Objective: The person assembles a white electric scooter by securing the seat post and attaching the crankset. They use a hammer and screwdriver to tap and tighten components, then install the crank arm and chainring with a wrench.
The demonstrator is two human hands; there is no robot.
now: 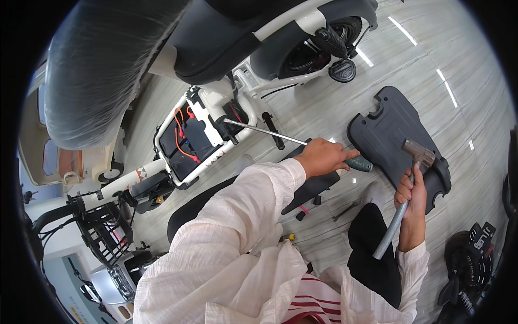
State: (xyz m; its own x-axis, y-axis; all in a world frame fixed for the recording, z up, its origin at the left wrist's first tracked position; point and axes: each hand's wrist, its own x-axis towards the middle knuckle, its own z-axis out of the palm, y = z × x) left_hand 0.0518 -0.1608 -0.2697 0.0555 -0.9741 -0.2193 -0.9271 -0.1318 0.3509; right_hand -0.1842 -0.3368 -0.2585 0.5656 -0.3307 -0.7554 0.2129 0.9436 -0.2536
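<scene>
Both hands were full: the left hand [322,157] wrapped around the green handle of a long screwdriver [280,136], its tip jammed into the white scooter frame [208,110] by the open battery bay [186,143], and the right hand [410,190] gripped a metal hammer [418,154] raised over the handle end. Looked like mid-prying or chiselling, so I'd guess the next tap needed the shaft held steady. Dark floor panel [388,129] lay off on the floor.
</scene>
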